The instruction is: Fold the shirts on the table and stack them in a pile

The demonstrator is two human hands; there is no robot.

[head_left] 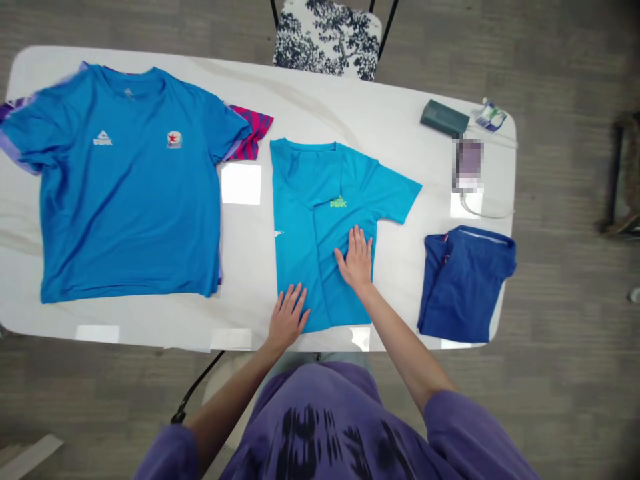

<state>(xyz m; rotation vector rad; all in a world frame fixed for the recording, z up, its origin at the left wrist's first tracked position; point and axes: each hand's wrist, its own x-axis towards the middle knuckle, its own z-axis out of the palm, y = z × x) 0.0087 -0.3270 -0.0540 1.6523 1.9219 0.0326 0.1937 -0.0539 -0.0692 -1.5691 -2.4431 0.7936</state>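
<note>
In the middle of the white table [240, 267] lies a bright blue T-shirt [300, 247], its left side folded inward over the body and its right sleeve still spread out. A small yellow-green logo shows on its chest. My left hand [289, 313] rests flat on the folded part near the bottom hem, fingers apart. Higher up, my right hand [357, 260] presses flat on the shirt's right half below the logo, fingers stretched. Neither hand grips the cloth.
Left of it, a larger blue T-shirt [130, 200] lies spread over other shirts, with a pink-and-purple sleeve [255, 130] sticking out. At right are a folded dark blue garment [463, 287], a dark green case [444, 118], a small packet [491, 116] and a cable [480, 212]. A patterned chair [327, 40] stands beyond.
</note>
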